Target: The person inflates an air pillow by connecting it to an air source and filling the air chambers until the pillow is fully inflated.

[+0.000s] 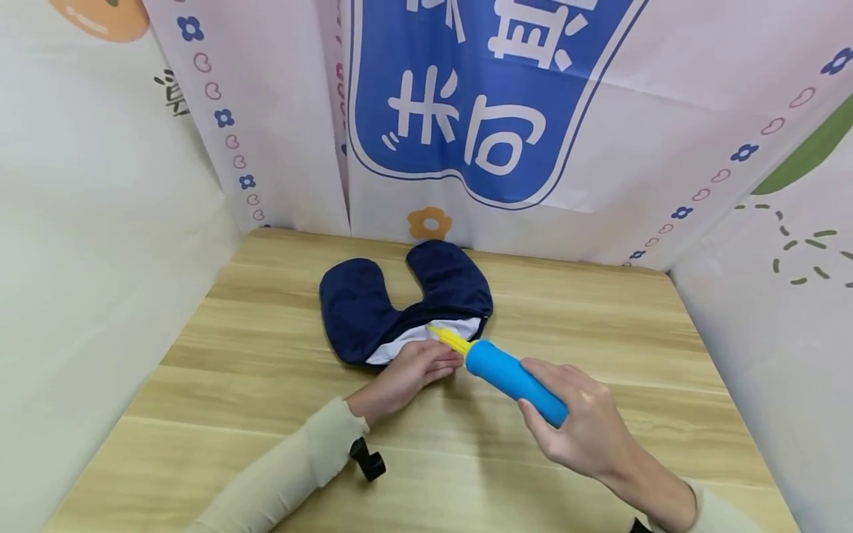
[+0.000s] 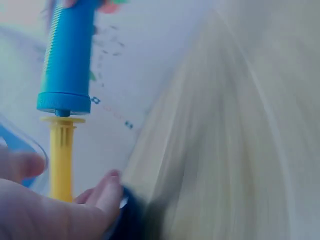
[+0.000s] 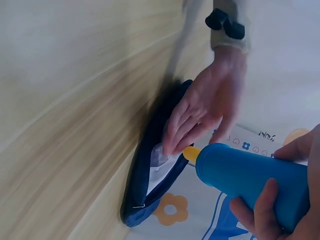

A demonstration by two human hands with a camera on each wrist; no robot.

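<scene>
From my remote station I see the right hand [image 1: 586, 422] clamped on the pump [image 1: 516, 381], fingers and thumb wrapped round its blue barrel. The left hand [image 1: 420, 366] reaches to the open edge of the pillow [image 1: 353, 303], its fingers at the white lining [image 1: 403, 341]; I cannot tell whether they pinch anything.

I read the pump as a smooth bright-blue cylinder, finely ribbed along one side in the left wrist view, with a ridged collar. A short stem joins it to a yellow tube [image 1: 452, 340] with a flat flange. It is held above the table [image 1: 666, 370], its long axis slanting from the right palm down toward the pillow, yellow end foremost; I cannot tell whether the tip touches the lining.

The pillow is dark navy and U-shaped, with a soft-looking cover. It lies toward the table's far edge, its two arms pointing away from the person and its gaping curved side nearest them. Farther out, I see a black mount [image 1: 368, 460] at the left cuff and a printed backdrop [image 1: 286, 111] behind the table.
</scene>
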